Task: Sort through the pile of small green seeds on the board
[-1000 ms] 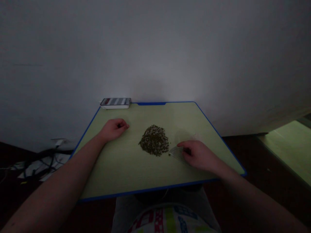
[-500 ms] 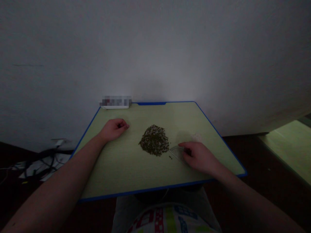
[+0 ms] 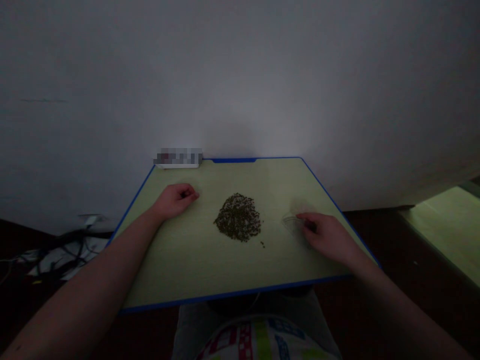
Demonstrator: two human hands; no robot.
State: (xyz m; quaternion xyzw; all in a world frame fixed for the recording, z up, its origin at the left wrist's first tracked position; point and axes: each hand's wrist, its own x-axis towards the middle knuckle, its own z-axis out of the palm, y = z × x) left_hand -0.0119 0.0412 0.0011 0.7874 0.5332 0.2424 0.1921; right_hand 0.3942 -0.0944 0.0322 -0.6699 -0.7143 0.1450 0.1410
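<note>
A low heap of small dark green-brown grains or seeds (image 3: 237,218) lies spread on the pale tabletop (image 3: 195,265), with a few loose ones at its right edge. My right hand (image 3: 326,235) is right of the heap, its thumb and fingers closed on a clear, ridged plastic piece (image 3: 288,221). This piece looks rounded, is hard to see against the table, and is apart from the heap. To the left of the heap, my left hand (image 3: 174,201) rests on the table with its fingers curled; nothing shows in them.
A white box (image 3: 180,160), partly pixelated, stands at the far left corner against the wall (image 3: 240,75). The table has a blue rim (image 3: 240,295). Dark cables (image 3: 71,250) lie on the left, below table height.
My right hand has moved right, away from the heap, with the clear plastic piece. A faint pale patch beyond that hand no longer shows clearly. The left hand has stayed put.
</note>
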